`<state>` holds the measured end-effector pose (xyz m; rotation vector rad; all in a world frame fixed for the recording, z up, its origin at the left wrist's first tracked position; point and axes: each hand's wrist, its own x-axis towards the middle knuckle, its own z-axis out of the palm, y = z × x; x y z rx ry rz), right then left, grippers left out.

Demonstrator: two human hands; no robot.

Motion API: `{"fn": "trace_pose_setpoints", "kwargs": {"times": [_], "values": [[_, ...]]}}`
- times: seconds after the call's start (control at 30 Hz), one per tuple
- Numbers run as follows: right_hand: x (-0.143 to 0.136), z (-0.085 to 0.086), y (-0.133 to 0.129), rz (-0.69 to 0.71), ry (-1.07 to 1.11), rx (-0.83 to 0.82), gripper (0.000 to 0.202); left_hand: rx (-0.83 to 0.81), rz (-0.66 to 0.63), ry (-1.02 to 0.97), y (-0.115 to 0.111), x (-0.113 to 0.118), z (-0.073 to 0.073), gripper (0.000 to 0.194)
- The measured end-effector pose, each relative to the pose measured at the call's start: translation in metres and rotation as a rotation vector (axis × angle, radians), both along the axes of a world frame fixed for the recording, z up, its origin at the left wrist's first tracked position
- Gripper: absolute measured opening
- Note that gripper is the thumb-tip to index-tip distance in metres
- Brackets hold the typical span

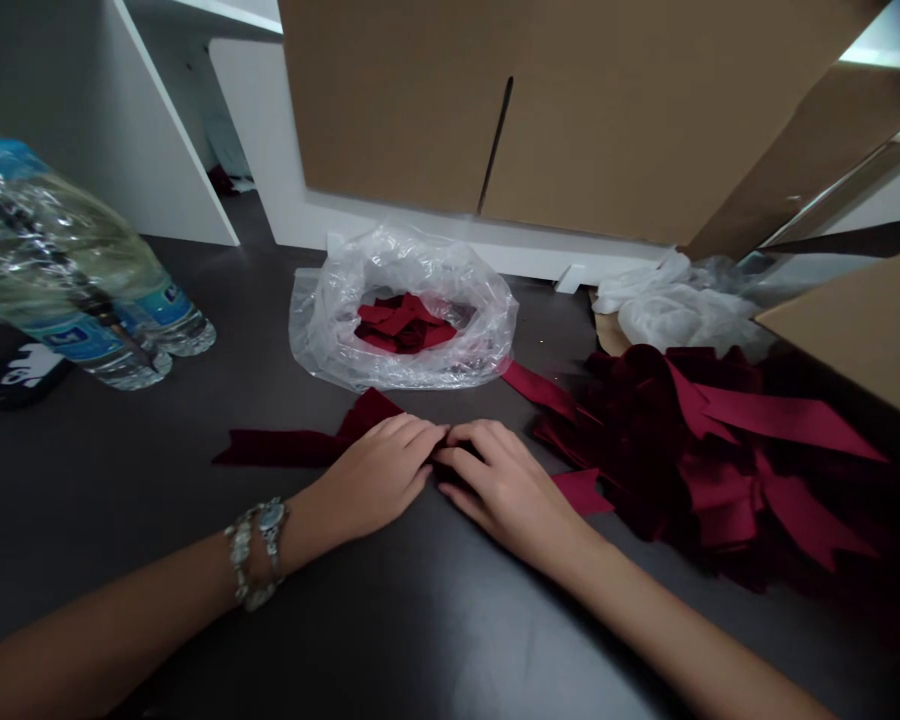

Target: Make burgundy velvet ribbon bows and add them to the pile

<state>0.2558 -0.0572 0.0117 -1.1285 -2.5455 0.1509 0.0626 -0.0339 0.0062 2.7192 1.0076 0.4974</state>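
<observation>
A dark red velvet ribbon bow (281, 447) lies on the dark table in front of me, one tail out to the left and what looks like another beyond my right hand. My left hand (379, 475) is closed over its left loop. Bent inward, the fingers of my right hand (506, 485) meet the left fingertips at the bow's middle, which they mostly cover. Just behind the hands sits a clear plastic bag (450, 262), its mouth wide, with red ribbon pieces (405, 322) inside. To the right spreads a heap of red ribbon bows (720, 460).
Plastic-wrapped water bottles (97, 270) stand at the left, near a black item (19, 378) with white marks. Brown cardboard (570, 120) rises along the back. Crumpled clear plastic (671, 300) lies at the back right, beside a cardboard box (862, 330).
</observation>
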Motion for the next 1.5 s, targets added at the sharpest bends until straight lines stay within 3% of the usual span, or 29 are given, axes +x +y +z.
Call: {"fn": "trace_pose_setpoints", "kwargs": {"times": [0.07,0.17,0.3,0.37,0.43,0.53,0.63,0.8,0.93,1.07,1.13,1.2,1.3,1.5], "values": [[0.003,0.007,0.000,0.017,-0.092,-0.016,0.014,-0.023,0.017,-0.013,0.003,0.001,-0.006,0.025],[0.009,0.012,-0.006,0.013,-0.198,-0.033,0.007,0.003,0.050,-0.007,0.006,0.000,-0.010,0.024],[0.022,0.014,-0.020,0.020,-0.293,0.021,0.016,0.018,0.083,0.002,0.005,-0.001,-0.011,0.028],[0.028,0.020,-0.026,-0.016,-0.336,0.011,0.016,0.015,0.098,-0.030,0.002,0.000,-0.012,0.028],[0.028,0.028,-0.026,-0.104,-0.369,0.024,0.001,0.013,0.115,-0.067,-0.002,0.001,-0.013,0.029],[0.015,0.033,-0.014,-0.190,-0.266,0.058,0.012,0.001,0.129,-0.099,-0.008,0.004,-0.014,0.039],[-0.001,0.018,0.007,-0.115,0.008,-0.054,0.029,-0.052,0.169,-0.157,-0.009,0.006,-0.015,0.038],[-0.002,-0.013,0.024,-0.013,0.231,-0.179,0.012,-0.106,0.199,-0.233,-0.003,0.004,-0.013,0.015],[0.009,0.004,0.032,0.068,0.150,-0.237,0.004,0.022,0.076,-0.122,0.001,-0.002,-0.013,0.012],[0.004,0.038,0.075,0.088,-0.087,-0.321,0.011,0.262,-0.021,-0.008,0.003,-0.005,-0.016,0.018],[-0.008,0.046,0.110,0.006,-0.046,-0.180,0.014,0.301,-0.026,0.013,0.002,-0.005,-0.017,0.019],[-0.023,0.045,0.146,-0.067,-0.049,-0.034,0.015,0.312,-0.017,0.015,0.001,-0.006,-0.017,0.019],[-0.049,0.036,0.184,-0.037,-0.040,0.027,0.024,0.332,-0.012,0.008,-0.001,-0.007,-0.018,0.020],[-0.072,0.034,0.202,-0.087,-0.041,0.027,0.013,0.329,-0.001,-0.004,-0.004,-0.006,-0.019,0.022]]}}
